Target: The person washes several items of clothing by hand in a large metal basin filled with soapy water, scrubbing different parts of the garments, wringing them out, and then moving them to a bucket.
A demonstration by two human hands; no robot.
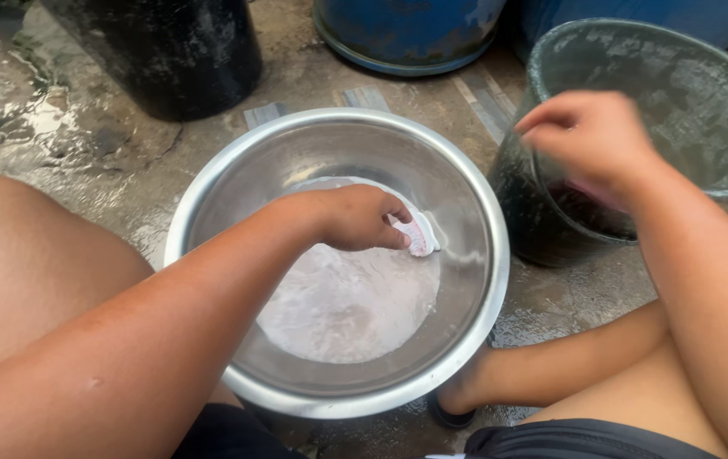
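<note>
Hands at work over a steel basin [211, 212] set on wet concrete floor [84, 144], seen from the head view looking down.

Left hand [360, 218]: inside the basin, fingers curled together and clamped on a small white scrubbing brush [419, 234]. Brush head pokes out to the right of the fingertips and sits pressed against the basin's inner wall, just above the far edge of the cloudy water [347, 306]. The water is milky grey, shallow, and covers the basin bottom only.

Right hand [589, 140]: raised over the near left rim of a dark green bucket [704, 102], which stands right of the basin, just beside it. Fingers are bunched together, tips pointing left; the hand is motion-blurred, and I cannot tell whether it grips anything. Something dark reddish [589, 208] shows inside the bucket below the hand; too dim to identify.

Surroundings: black drum [169, 51] far left, blue drum [406, 30] far centre, both well apart from the basin. The person's knee fills the near left of the view; a foot in a dark sandal [449, 412] rests near the basin's near right edge.
</note>
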